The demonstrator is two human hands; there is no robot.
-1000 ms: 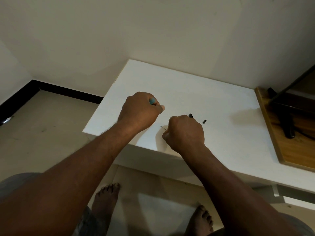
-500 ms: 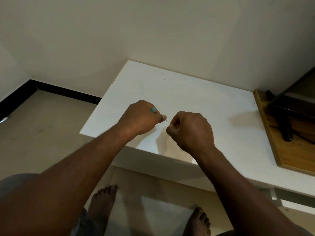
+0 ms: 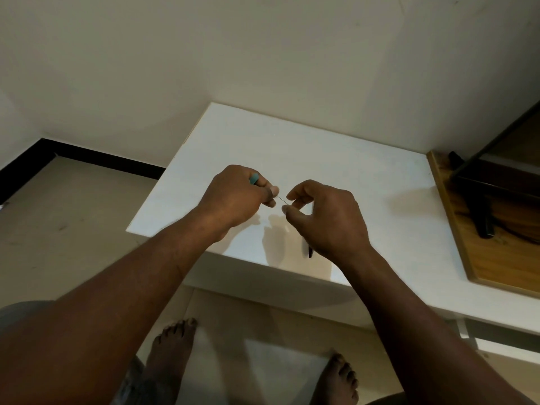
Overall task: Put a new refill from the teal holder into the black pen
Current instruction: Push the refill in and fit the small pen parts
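Note:
My left hand [image 3: 236,197] is closed around the teal holder [image 3: 253,178], of which only a small end shows above the fingers. A thin dark refill [image 3: 281,199] spans the short gap from the left fingertips to my right hand [image 3: 324,217]. The right thumb and forefinger pinch its far end. The black pen [image 3: 310,252] lies tucked in the right palm, its pointed end poking out below the hand. Both hands hover just above the white table [image 3: 336,159].
A wooden board [image 3: 455,229] rests on the table's right end with a black stand [image 3: 485,217] on it. A wall runs close behind the table. The table's front edge is under my forearms, with my bare feet on the floor below.
My right hand has gone from a fist on the table to a fingertip pinch on the refill near the left hand. Two small black parts seen earlier on the table are out of sight.

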